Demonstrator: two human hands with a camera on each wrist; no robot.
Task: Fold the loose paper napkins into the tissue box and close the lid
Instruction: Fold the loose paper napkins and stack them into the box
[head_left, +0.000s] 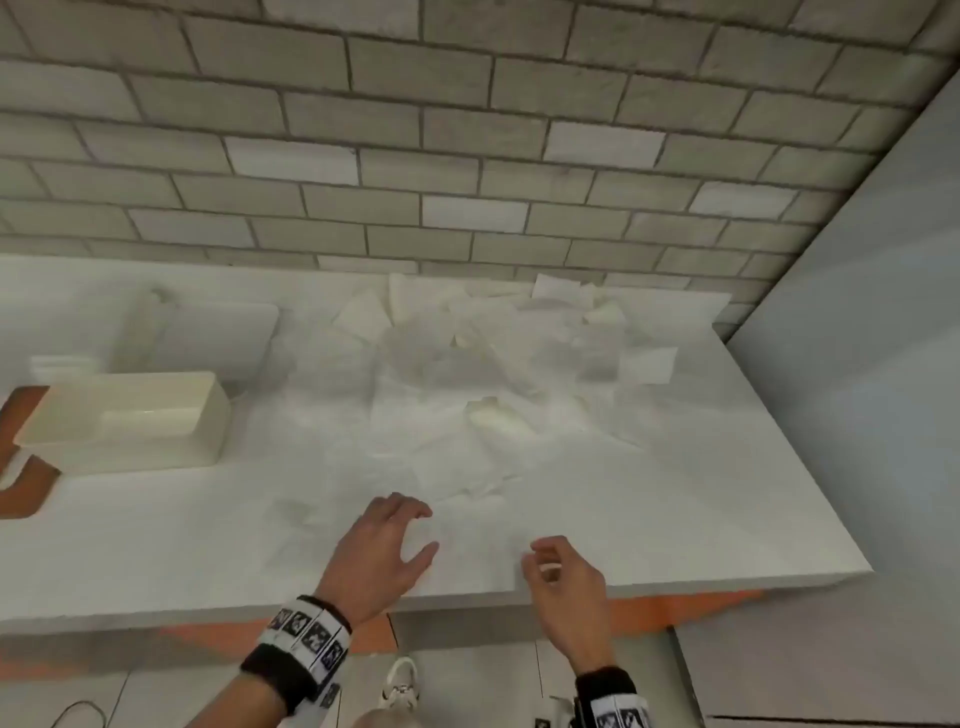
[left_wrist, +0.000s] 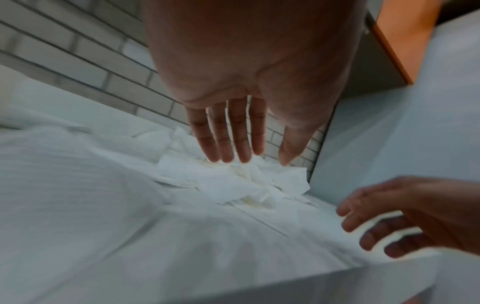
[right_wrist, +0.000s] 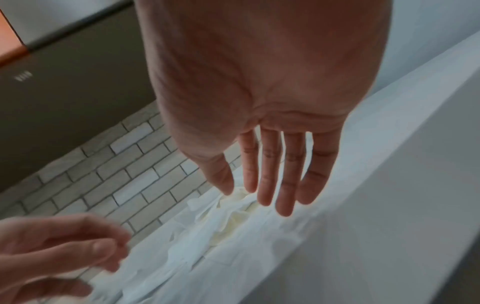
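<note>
1. Both hands low over the counter (head_left: 675, 519) near its front edge, nothing held: left hand (head_left: 382, 551) with fingers spread and relaxed, right hand (head_left: 563, 577) with fingers loosely curled and empty, palm down. Probably poised either side of the nearest flat napkin (head_left: 467, 530) so as to take its two edges for a fold, though contact cannot be told from the blur.
2. Loose napkins (head_left: 498, 364) heaped in a rumpled pile at the back of the counter, against the brick wall (head_left: 467, 156), a few sheets trailing forward toward the hands. No common direction in the heap; sheets at all angles, some creased, some flat.
3. Tissue box (head_left: 130, 421) at the left of the counter, well apart from the pile, open side up, likely set there to leave a clear folding area in front. Long axis roughly left to right, slightly skewed.
4. Lid (head_left: 208, 332) flat just behind the box, not yet fitted, long axis running much the same way.
5. Judged stage: early; box interior apparently bare.
</note>
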